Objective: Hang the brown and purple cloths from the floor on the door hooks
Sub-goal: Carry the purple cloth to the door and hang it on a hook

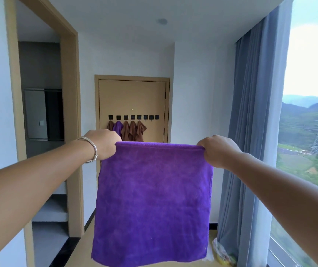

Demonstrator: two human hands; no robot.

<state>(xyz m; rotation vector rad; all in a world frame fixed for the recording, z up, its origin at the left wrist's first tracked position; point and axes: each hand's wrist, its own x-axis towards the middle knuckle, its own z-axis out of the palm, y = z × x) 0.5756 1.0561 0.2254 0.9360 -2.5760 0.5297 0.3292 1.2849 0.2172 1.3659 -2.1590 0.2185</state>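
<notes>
I hold a purple cloth (154, 199) spread flat in front of me. My left hand (102, 144) grips its top left corner and my right hand (218, 151) grips its top right corner. Far down the corridor is a tan door (133, 97) with a row of black hooks (133, 117). Several cloths hang from the left hooks: brown cloths (133, 130) and one purple hung cloth (118, 126). The three hooks at the right end (151, 117) carry nothing. The spread cloth hides the floor ahead.
An open doorway (44, 132) with a tan frame lies on the left. Blue-grey curtains (250, 132) and a tall window (312, 122) run along the right. A plastic bag (222, 253) lies on the floor by the curtain.
</notes>
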